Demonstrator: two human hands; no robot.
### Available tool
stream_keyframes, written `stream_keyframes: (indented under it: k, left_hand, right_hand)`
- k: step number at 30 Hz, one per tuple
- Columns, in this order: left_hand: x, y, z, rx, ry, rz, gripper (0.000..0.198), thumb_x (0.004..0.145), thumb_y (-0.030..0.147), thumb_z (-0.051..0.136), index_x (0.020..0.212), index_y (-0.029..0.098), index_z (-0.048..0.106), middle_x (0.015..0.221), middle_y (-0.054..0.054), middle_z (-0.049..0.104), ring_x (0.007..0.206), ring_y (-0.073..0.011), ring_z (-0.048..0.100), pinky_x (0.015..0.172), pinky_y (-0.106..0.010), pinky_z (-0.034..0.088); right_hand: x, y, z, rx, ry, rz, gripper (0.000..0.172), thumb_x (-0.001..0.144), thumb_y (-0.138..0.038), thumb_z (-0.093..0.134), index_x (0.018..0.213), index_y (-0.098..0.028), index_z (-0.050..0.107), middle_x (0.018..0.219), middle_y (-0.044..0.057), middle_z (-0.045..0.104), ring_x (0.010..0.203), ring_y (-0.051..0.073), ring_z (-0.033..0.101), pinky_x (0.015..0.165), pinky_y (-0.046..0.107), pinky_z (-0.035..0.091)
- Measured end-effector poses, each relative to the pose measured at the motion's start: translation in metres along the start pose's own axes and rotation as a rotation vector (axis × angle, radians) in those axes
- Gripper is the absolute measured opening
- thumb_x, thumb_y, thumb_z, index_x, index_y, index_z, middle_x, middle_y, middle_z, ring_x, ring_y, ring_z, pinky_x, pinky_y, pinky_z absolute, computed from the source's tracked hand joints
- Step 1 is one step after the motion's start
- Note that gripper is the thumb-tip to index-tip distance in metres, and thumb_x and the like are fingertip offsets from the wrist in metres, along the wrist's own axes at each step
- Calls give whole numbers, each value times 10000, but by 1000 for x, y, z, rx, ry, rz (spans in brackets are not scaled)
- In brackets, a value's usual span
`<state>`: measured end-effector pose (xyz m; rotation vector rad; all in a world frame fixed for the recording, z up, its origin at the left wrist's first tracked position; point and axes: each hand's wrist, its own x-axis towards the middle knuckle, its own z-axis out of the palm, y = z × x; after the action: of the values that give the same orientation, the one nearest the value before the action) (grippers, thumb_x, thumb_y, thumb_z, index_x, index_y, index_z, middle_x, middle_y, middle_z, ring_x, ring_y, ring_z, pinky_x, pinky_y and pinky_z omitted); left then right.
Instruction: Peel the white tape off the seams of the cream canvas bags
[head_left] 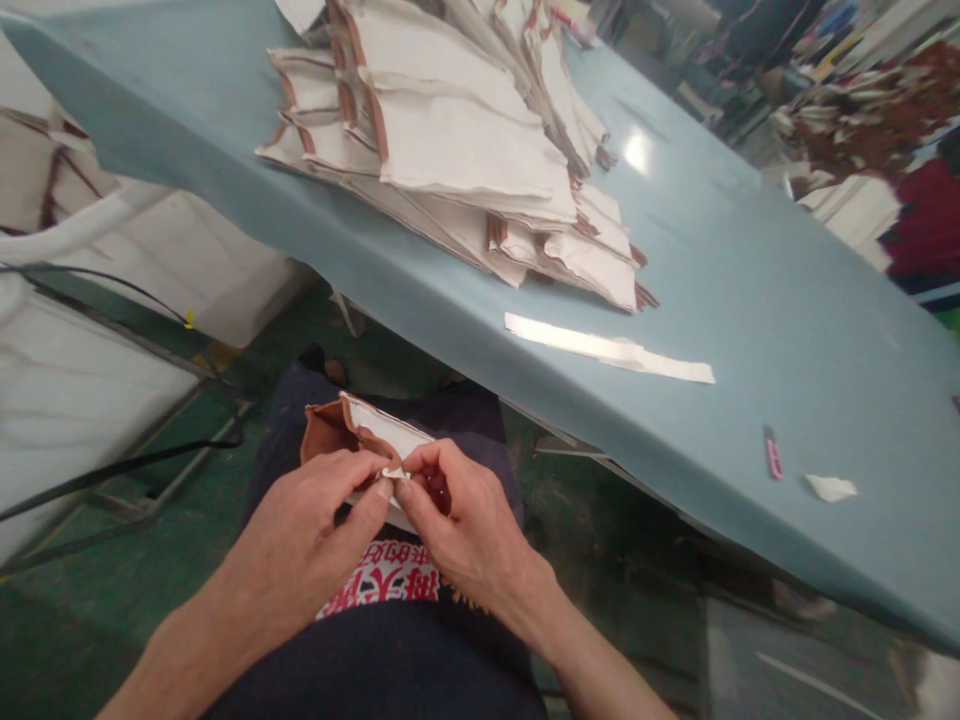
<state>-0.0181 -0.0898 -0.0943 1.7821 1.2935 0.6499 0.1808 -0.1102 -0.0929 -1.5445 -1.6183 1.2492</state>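
Observation:
A cream fabric piece with brown lining and edging (390, 424) rests over my lap. My left hand (322, 520) is closed in a pinch on its edge, thumb against forefinger. Opposite it, the fingertips of my right hand (457, 510) pinch the same edge. A small white folded bit (395, 474) shows between both sets of fingertips; whether it is part of the fabric piece I cannot tell. My palms and fingers hide the lower part of the fabric.
Stacked cream fabric pieces with brown edges (465, 130) lie on the blue-green table (720, 280). Nearer its front edge are a white strip (607, 348), a pink thread snipper or cutter (773, 454) and a white scrap (831, 487). White bundles (202, 250) stand left.

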Motion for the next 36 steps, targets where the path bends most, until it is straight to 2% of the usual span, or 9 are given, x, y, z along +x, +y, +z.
stream_keyframes:
  k: [3,5,10,18,21,25,33,36]
  left_hand:
    - [-4,-2,-4,-71,-79,-40,412,1110,462,534,822,261,751,766,6,796,660,-206,681,706,-286,556]
    - [-5,-3,-7,-100,-100,-58,419,1124,468,516,864,257,769,774,8,806,661,-204,685,700,-280,551]
    - [-3,0,-5,-126,-66,-67,429,1129,451,490,845,247,739,753,17,792,644,-193,681,678,-271,537]
    - [-3,-1,-4,-101,28,-136,317,1014,423,573,865,234,779,761,9,818,645,-188,742,638,-234,551]
    - [-9,-8,-5,-125,8,-149,323,1031,445,612,873,235,799,754,12,803,679,-193,741,704,-233,575]
    - [-15,-17,-6,-212,-77,-183,359,1079,481,622,909,231,815,865,-2,839,796,-214,776,758,-235,578]
    - [-3,-12,-2,-160,-206,-202,507,1071,530,499,741,204,704,691,-3,692,651,-186,594,603,-268,476]
    - [-3,-15,2,-132,-208,-213,554,1064,571,460,691,209,650,642,6,606,614,-175,541,574,-277,436]
  right_hand:
    - [0,2,5,17,-5,6,181,1080,-392,645,1046,-219,685,822,-21,702,639,137,575,611,269,405]
    - [0,2,6,27,-9,10,178,1073,-392,654,1035,-220,683,815,-26,695,630,132,563,603,265,400]
    - [1,-1,7,28,-8,27,140,1060,-364,653,1028,-230,679,811,-31,686,634,132,551,612,264,404]
    - [0,2,18,94,-14,51,158,1059,-371,643,995,-227,660,782,-38,653,642,135,554,624,271,393]
    - [-1,4,21,104,-24,64,176,1057,-388,638,982,-230,661,772,-37,652,640,136,549,626,272,394]
    - [-2,6,22,95,-24,65,159,1048,-370,635,983,-230,671,771,-36,660,631,135,541,634,275,396]
    - [-4,14,22,53,-23,31,175,1073,-346,620,964,-225,682,806,-11,695,687,152,593,676,279,411]
    - [-5,15,23,28,-37,43,175,1080,-357,648,985,-221,702,824,-4,719,712,157,634,697,278,430]
